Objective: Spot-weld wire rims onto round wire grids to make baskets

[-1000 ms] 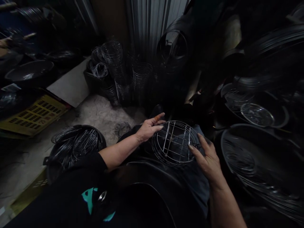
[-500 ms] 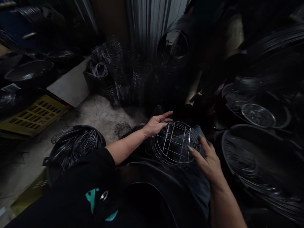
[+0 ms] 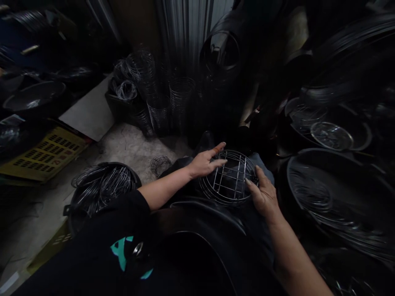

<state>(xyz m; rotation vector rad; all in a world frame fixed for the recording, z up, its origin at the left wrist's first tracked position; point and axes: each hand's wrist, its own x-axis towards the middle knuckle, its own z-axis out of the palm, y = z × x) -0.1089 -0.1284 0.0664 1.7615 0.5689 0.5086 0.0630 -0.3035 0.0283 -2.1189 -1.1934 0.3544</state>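
A round, shallow wire basket [image 3: 232, 179] with a crossed-wire grid rests over my lap, slightly tilted. At its right rim, my right hand [image 3: 264, 192] is closed, the thumb on the grid side and a finger round the outside. My left hand [image 3: 205, 163] lies at the far left of the rim with its fingers stretched out and apart. Its thumb reaches over the grid; whether it presses on the wire I cannot tell. An orange band [image 3: 218, 149] wraps one left finger. The basket's underside is hidden.
To my left stands a tub of bent wires [image 3: 105, 187], with a yellow crate [image 3: 46, 156] beyond it. A small wire ring bundle [image 3: 160, 164] lies on the floor. Stacked wire baskets [image 3: 182, 96] stand ahead. Large black basins [image 3: 291, 172] holding wire parts are on my right.
My left thumb has moved right over the grid, its fingers spreading. My right hand stays on the rim. The view has shifted slightly, and the basket appears a little higher.
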